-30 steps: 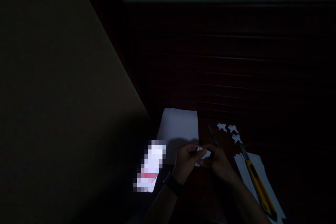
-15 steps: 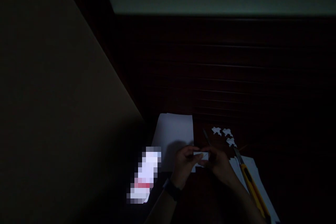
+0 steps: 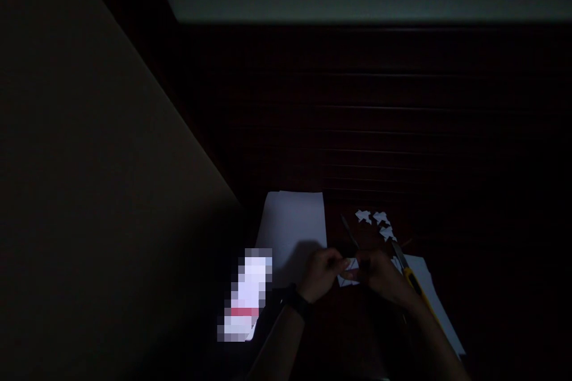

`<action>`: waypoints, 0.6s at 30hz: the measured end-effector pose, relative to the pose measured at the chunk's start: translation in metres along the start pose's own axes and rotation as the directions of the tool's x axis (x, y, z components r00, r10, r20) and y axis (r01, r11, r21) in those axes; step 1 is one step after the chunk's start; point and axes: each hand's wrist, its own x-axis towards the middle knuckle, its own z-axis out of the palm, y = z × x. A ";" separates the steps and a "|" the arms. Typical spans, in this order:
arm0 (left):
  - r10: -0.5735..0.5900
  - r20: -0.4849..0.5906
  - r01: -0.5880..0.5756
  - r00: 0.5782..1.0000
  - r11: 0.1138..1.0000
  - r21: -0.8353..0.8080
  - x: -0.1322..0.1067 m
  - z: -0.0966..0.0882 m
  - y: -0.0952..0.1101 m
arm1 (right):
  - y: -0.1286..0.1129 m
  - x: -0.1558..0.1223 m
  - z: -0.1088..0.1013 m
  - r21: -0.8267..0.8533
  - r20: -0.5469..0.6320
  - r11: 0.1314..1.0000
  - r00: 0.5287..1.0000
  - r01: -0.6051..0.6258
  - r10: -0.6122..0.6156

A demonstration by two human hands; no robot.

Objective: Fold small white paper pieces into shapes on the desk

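Observation:
A small piece of folded white paper (image 3: pixel 348 280) is held between my two hands, with crease lines showing on it. My left hand (image 3: pixel 320 274), with a dark band on the wrist, pinches its left edge. On the other side my right hand (image 3: pixel 379 274) grips the paper between thumb and fingers. Beyond the hands lie several small folded paper figures (image 3: pixel 363 216) with pointed ends. A yellow utility knife (image 3: pixel 415 283) rests beside my right forearm, its blade toward the figures. The scene is dim, so fingertip detail is hard to see.
White paper sheets (image 3: pixel 295 220) lie at the left, and more sheets (image 3: pixel 440 303) sit under the knife. A lit, blurred-out screen (image 3: pixel 245 294) stands near my left arm. A thin dark pointed tool (image 3: pixel 348 229) lies beyond my hands. A wall (image 3: pixel 111 161) rises at the left.
The folded paper has turned in my hands and shows more of its creased face. My left hand has shifted slightly right. The whole view has moved a little.

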 end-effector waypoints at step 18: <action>0.114 0.018 -0.115 0.993 0.991 0.075 -0.004 -0.005 0.019 | 0.005 -0.002 -0.002 0.098 0.036 0.995 0.999 -0.004 0.001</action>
